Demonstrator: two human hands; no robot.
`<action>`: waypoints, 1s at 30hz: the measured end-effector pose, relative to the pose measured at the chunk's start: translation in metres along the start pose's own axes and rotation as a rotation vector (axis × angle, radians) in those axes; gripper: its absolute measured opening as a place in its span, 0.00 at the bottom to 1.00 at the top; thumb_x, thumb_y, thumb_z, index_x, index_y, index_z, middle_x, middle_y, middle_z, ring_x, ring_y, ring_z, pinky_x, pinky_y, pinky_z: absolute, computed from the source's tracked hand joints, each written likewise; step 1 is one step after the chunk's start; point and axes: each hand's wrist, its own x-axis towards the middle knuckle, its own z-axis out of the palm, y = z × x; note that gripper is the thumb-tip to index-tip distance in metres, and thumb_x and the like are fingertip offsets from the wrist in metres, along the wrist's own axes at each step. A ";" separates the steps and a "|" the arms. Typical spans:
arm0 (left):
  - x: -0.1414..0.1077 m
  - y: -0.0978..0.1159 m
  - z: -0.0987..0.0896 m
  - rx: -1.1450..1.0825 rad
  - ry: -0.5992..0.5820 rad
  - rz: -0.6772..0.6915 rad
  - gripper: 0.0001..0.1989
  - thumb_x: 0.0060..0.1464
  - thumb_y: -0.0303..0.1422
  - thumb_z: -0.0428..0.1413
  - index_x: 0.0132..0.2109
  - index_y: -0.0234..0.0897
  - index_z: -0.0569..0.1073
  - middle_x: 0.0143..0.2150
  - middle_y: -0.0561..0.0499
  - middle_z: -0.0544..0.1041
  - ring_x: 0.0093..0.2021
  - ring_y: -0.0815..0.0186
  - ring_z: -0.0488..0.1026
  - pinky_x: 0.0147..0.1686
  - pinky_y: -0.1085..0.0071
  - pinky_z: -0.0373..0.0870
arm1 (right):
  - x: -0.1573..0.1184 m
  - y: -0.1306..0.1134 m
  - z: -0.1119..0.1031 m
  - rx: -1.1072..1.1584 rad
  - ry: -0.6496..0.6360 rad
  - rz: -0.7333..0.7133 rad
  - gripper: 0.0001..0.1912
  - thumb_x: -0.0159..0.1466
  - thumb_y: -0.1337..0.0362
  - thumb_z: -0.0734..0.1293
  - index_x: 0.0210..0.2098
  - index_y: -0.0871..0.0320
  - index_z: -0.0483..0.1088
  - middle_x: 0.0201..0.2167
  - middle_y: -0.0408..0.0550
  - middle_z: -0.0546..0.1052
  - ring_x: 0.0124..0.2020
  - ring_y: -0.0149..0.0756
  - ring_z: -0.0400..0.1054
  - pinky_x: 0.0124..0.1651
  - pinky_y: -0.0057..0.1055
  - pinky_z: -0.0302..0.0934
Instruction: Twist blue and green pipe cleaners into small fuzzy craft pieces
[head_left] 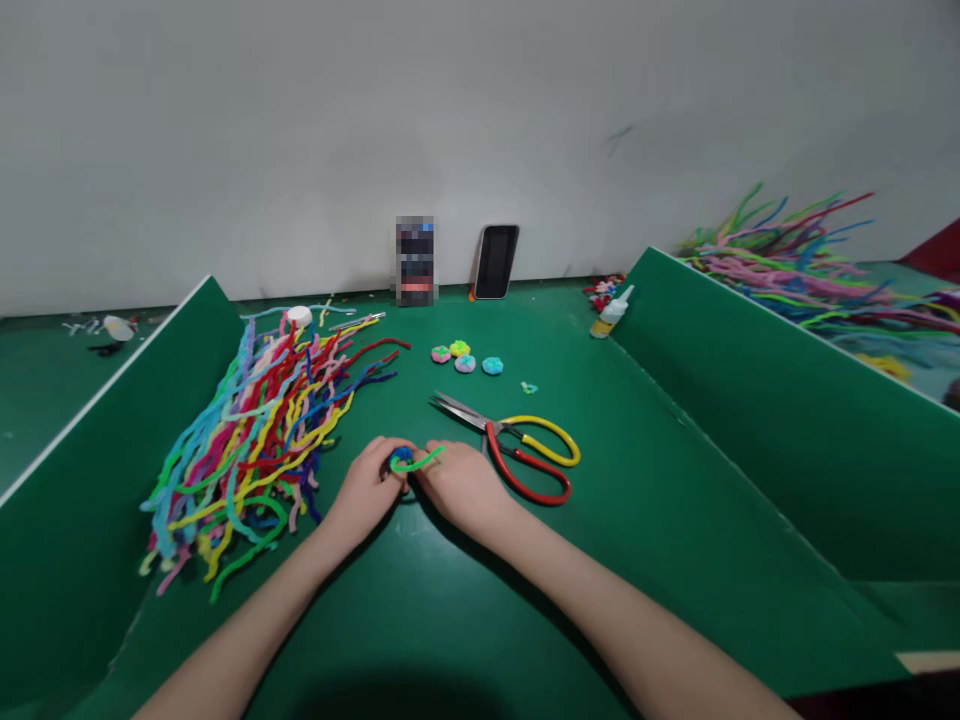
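Between my hands is a small coiled blue pipe cleaner piece (402,456), with a green pipe cleaner (429,460) running out of it across the back of my right fingers. My left hand (369,480) is closed around the blue piece. Closed against its other side, my right hand (463,486) pinches at the work, though its fingertips are largely hidden. Just right of my right hand lie scissors (517,440) with one red and one yellow handle, blades pointing left. Several small flower-like pipe cleaner rounds (465,364) sit beyond the scissors.
A pile of multicoloured pipe cleaners (262,430) lies at left. Green dividers (787,410) stand on both sides. A glue bottle (611,315) leans near the right divider. Two phones, one a dark-screened phone (497,262), stand against the wall. Small green scraps (529,388) lie behind the scissors.
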 end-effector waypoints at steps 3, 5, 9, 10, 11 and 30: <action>0.000 0.000 0.000 0.042 -0.034 0.003 0.10 0.41 0.23 0.45 0.32 0.34 0.67 0.29 0.54 0.62 0.20 0.74 0.62 0.22 0.75 0.61 | 0.001 0.001 -0.001 -0.061 -0.016 -0.064 0.11 0.59 0.73 0.55 0.32 0.62 0.67 0.24 0.51 0.70 0.30 0.36 0.65 0.30 0.29 0.52; 0.000 -0.001 0.000 0.083 -0.036 0.014 0.09 0.41 0.24 0.45 0.32 0.34 0.67 0.29 0.54 0.63 0.21 0.73 0.62 0.23 0.75 0.61 | 0.002 0.001 -0.003 -0.070 -0.029 -0.071 0.10 0.58 0.73 0.55 0.32 0.62 0.67 0.24 0.51 0.70 0.29 0.35 0.65 0.29 0.28 0.52; -0.001 -0.003 0.003 0.163 -0.006 0.055 0.11 0.40 0.22 0.45 0.32 0.34 0.67 0.27 0.54 0.63 0.23 0.72 0.61 0.24 0.75 0.59 | 0.003 -0.001 -0.005 0.006 -0.039 -0.009 0.10 0.59 0.69 0.56 0.36 0.62 0.67 0.27 0.51 0.71 0.29 0.35 0.65 0.28 0.27 0.51; -0.001 -0.003 0.004 0.173 0.006 0.069 0.11 0.40 0.22 0.45 0.32 0.34 0.67 0.27 0.54 0.63 0.23 0.71 0.61 0.24 0.75 0.59 | 0.002 -0.001 -0.004 0.052 -0.033 0.018 0.10 0.59 0.67 0.57 0.36 0.62 0.66 0.28 0.51 0.71 0.29 0.35 0.65 0.28 0.27 0.51; -0.002 -0.004 0.005 0.174 0.019 0.084 0.10 0.40 0.22 0.45 0.32 0.34 0.67 0.26 0.54 0.63 0.24 0.71 0.61 0.25 0.75 0.58 | 0.002 -0.001 -0.003 0.110 -0.023 0.048 0.10 0.58 0.66 0.57 0.35 0.62 0.67 0.28 0.50 0.71 0.29 0.34 0.65 0.28 0.26 0.51; -0.014 0.000 0.011 0.244 0.192 0.371 0.08 0.48 0.25 0.45 0.36 0.35 0.65 0.33 0.49 0.66 0.36 0.67 0.65 0.36 0.71 0.62 | 0.001 -0.011 0.003 1.542 0.057 0.511 0.09 0.50 0.69 0.54 0.15 0.58 0.54 0.11 0.36 0.57 0.13 0.23 0.47 0.18 0.22 0.41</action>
